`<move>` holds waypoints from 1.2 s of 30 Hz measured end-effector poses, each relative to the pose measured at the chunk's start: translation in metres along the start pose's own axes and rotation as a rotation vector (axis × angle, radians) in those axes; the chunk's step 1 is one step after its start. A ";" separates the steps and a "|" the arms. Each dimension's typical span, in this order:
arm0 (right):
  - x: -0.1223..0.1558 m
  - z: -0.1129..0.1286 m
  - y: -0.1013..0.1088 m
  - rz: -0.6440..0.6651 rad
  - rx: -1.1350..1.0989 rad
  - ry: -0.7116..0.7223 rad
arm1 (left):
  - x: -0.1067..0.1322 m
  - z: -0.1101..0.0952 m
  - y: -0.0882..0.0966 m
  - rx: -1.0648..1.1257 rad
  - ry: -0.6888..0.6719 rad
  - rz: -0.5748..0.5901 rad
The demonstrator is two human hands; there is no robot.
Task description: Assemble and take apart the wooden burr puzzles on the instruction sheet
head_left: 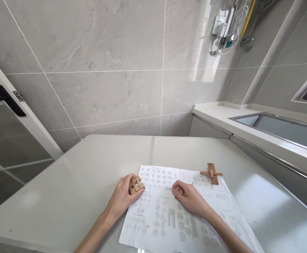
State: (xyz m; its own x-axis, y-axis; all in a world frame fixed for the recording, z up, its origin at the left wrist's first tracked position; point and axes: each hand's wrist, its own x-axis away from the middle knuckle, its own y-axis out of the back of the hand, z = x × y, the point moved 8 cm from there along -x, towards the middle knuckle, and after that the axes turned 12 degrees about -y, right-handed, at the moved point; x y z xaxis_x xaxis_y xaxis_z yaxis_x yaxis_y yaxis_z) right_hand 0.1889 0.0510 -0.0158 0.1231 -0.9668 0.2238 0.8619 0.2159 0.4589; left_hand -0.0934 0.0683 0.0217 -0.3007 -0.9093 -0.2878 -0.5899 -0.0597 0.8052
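My left hand (123, 191) is closed around a small wooden interlocking puzzle (137, 184), thumb along its near side and fingers behind it. The puzzle is made of crossed wooden pieces with gaps between them, and it sits at the left edge of a large printed sheet (166, 218). Resting on the middle of that sheet is my right hand (186, 195), its fingers curled into a loose fist with no object showing in it. Rows of small diagrams cover the paper. At its far right corner lies a wooden cross-shaped piece (212, 179), a flat plate with a rod across it.
The sheet lies on a pale table (95, 165) with a seam across its top. Beyond stands a grey tiled wall (103, 42). A counter with a sink (287, 130) runs along the right, and a door with a black handle (8, 100) is at the left.
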 end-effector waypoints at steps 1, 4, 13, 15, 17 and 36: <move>0.000 0.001 0.000 0.014 0.000 0.000 | -0.001 -0.002 -0.001 0.012 0.008 0.011; 0.000 0.003 0.001 0.043 0.008 -0.006 | -0.007 -0.014 -0.010 0.063 0.018 0.065; -0.008 -0.005 0.021 0.068 -0.137 -0.014 | -0.033 -0.095 -0.077 0.229 -0.266 0.324; -0.012 -0.010 0.024 0.056 -0.146 -0.003 | -0.033 -0.104 -0.089 0.253 -0.321 0.332; -0.014 -0.014 0.025 0.047 -0.163 0.012 | -0.031 -0.108 -0.097 0.265 -0.363 0.332; 0.015 0.000 0.019 -0.017 0.143 0.193 | -0.041 -0.092 -0.066 0.570 -0.240 0.402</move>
State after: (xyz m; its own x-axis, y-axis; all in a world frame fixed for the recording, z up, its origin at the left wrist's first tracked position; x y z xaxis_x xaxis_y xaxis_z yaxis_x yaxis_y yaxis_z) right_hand 0.2072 0.0405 -0.0034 0.2128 -0.9757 0.0526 0.7882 0.2032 0.5810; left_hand 0.0267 0.0715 0.0281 -0.6930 -0.6968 -0.1849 -0.6776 0.5420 0.4971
